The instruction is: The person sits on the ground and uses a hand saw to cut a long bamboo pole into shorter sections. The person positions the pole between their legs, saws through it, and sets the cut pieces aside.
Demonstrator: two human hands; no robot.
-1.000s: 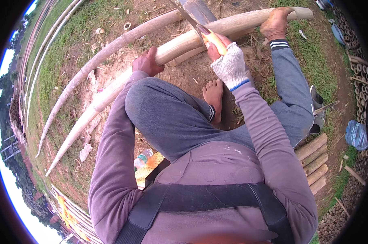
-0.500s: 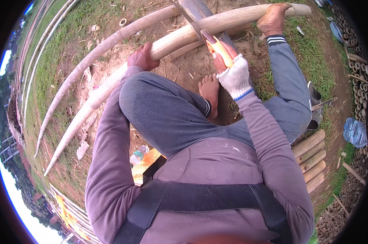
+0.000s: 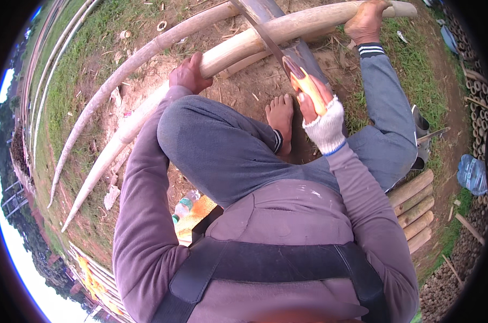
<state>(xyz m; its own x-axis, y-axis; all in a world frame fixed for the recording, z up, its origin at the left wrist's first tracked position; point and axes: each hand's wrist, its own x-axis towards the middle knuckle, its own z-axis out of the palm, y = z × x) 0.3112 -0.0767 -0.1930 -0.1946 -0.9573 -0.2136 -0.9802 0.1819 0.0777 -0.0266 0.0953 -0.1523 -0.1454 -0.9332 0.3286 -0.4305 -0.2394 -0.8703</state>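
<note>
A long pale bamboo pole (image 3: 230, 55) runs across in front of me, lying over a thick grey pole (image 3: 303, 56). My left hand (image 3: 190, 77) is wrapped round it from the near side. In my right hand (image 3: 320, 107), which wears a white fingerless glove, is the orange handle of a handsaw (image 3: 304, 85). The saw's blade slants across the bamboo, between my left hand and my bare right foot (image 3: 364, 22), which presses on the pole near its right end. How deep the blade sits in the bamboo I cannot tell.
A second bamboo pole (image 3: 141, 59) lies beyond the first. Short cut bamboo lengths (image 3: 413, 212) lie at my right, with a large blue water bottle (image 3: 472, 175) and stacked bamboo pieces (image 3: 476, 124) farther out. A small plastic bottle (image 3: 185, 205) rests by my left side.
My right hand has drawn the saw back toward me and a little to the right, its blade still across the bamboo. My left hand and foot keep their places on the pole.
</note>
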